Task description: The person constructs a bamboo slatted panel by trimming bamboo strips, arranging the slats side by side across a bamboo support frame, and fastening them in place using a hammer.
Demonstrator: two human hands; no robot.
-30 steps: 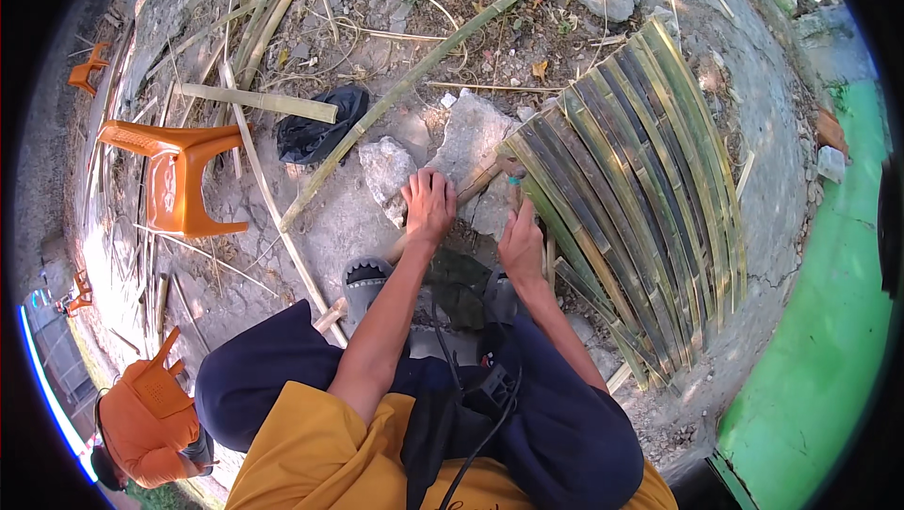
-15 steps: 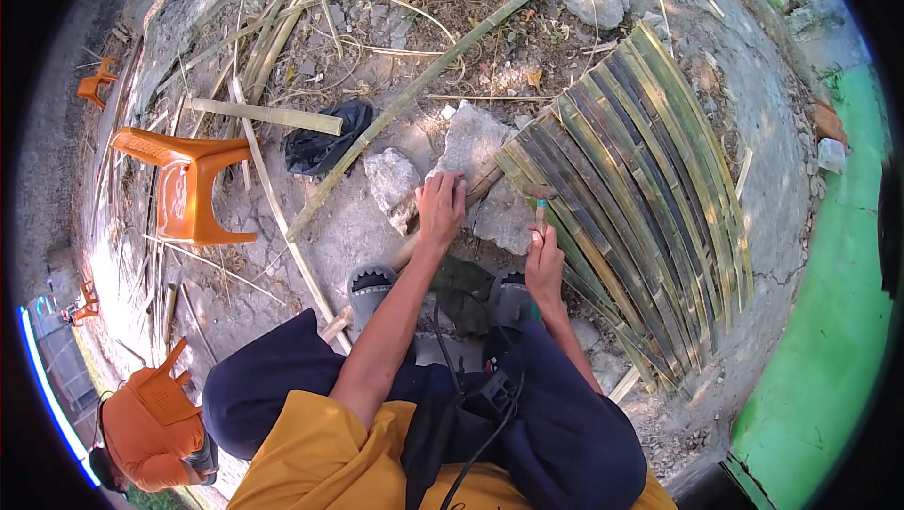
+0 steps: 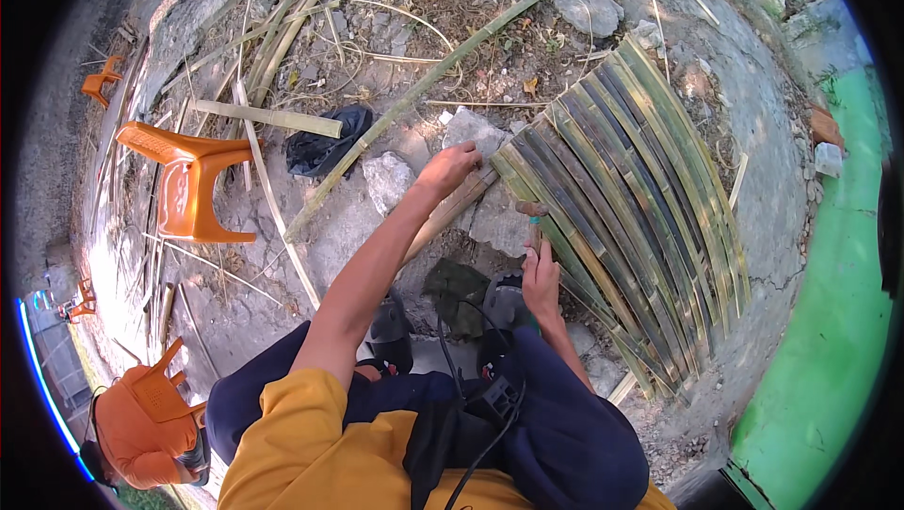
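my left hand (image 3: 450,168) presses flat on a bamboo strip (image 3: 452,211) beside the mat (image 3: 631,190), my right hand (image 3: 540,276) clamped on a small tool (image 3: 533,224).

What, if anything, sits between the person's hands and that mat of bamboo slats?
Nothing visible. The left hand already rests at the bamboo mat's near edge, and the right hand, gripping a small tool, is right against the slats.

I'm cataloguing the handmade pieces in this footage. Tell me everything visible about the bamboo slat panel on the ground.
The bamboo slat panel is a flat mat of long split strips laid side by side, green-brown with darker streaks. It lies on rough concrete, running from upper right toward the person's knees. The left hand presses a loose strip at its near edge; the right hand holds a small tool against it.
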